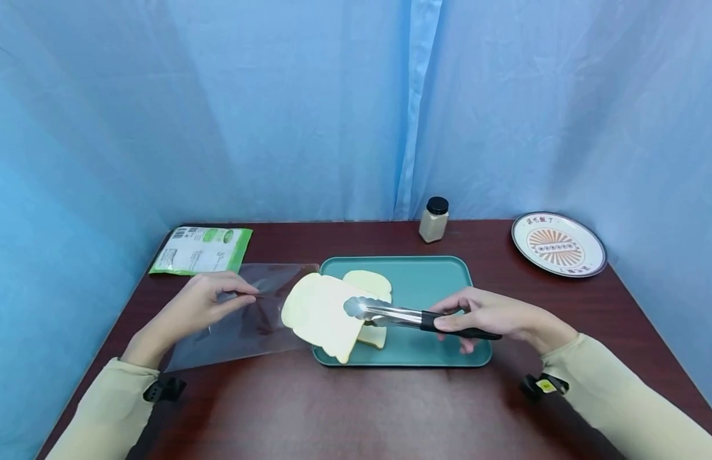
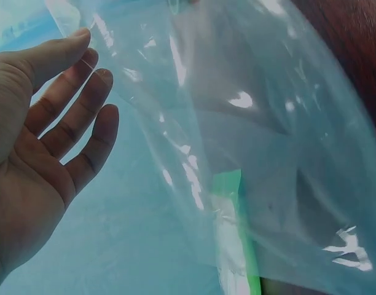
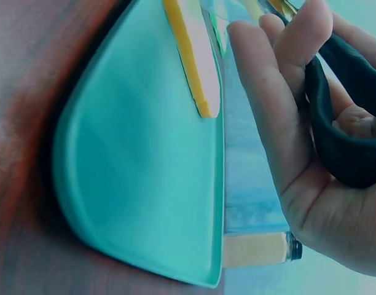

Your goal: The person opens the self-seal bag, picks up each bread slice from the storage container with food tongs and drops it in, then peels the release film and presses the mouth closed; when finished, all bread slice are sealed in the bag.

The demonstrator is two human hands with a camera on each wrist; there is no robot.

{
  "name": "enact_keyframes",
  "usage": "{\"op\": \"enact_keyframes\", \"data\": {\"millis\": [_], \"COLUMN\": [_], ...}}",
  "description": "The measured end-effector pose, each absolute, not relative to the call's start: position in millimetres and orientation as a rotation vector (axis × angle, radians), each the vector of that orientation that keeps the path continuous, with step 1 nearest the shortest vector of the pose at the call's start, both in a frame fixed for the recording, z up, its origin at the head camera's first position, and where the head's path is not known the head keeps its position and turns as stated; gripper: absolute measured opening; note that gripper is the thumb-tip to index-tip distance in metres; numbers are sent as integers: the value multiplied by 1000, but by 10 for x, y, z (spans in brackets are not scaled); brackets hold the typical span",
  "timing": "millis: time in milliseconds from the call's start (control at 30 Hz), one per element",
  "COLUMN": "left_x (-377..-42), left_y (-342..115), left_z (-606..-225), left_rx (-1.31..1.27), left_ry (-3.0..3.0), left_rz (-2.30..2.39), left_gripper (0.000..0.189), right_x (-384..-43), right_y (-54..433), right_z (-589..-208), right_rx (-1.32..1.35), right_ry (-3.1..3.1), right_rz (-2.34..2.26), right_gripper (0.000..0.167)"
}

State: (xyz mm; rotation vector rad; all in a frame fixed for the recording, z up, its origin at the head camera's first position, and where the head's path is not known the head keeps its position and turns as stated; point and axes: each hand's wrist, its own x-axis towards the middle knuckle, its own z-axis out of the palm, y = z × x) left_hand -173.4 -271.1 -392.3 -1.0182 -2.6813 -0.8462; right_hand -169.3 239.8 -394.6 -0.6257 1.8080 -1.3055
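My left hand [image 1: 209, 300] pinches the edge of a clear plastic bag [image 1: 241, 342] between thumb and index finger. In the left wrist view the bag [image 2: 249, 135] spreads out from the fingertips, with the other fingers loosely bent. Metal tongs [image 1: 393, 313] with black handles lie in the grip of my right hand [image 1: 494, 313]. Their tips clamp a white slice of bread [image 1: 321, 313], held tilted at the bag's right end, over the tray's left edge. A second bread slice [image 1: 370, 282] lies on the green tray [image 1: 436, 287], partly hidden by the first.
Behind the left hand lies a white and green packet [image 1: 201, 249]. A jar with a black lid [image 1: 434, 220] stands behind the tray. At the back right is a round patterned plate [image 1: 563, 271]. Blue curtains [image 1: 298, 115] hang behind and beside the dark wooden table [image 1: 379, 415].
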Motion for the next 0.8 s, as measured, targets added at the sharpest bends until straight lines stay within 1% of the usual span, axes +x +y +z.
{"op": "enact_keyframes", "data": {"millis": [133, 267, 800], "left_x": [-1738, -1737, -1713], "left_y": [-2664, -2624, -2522], "left_z": [-3934, -3947, -3963], "left_rx": [-1033, -1053, -1094], "left_ry": [-2676, -2653, -2569], "left_rz": [-866, -880, -952], "left_gripper": [24, 25, 26], "right_x": [-1744, -1792, -1908], "right_y": [2305, 2220, 1798], "right_z": [-3927, -3885, -3862], "right_rx": [-648, -680, -644], "right_ry": [1802, 1801, 1861], "right_rz": [-1285, -1270, -1193], "right_gripper": [29, 31, 36]}}
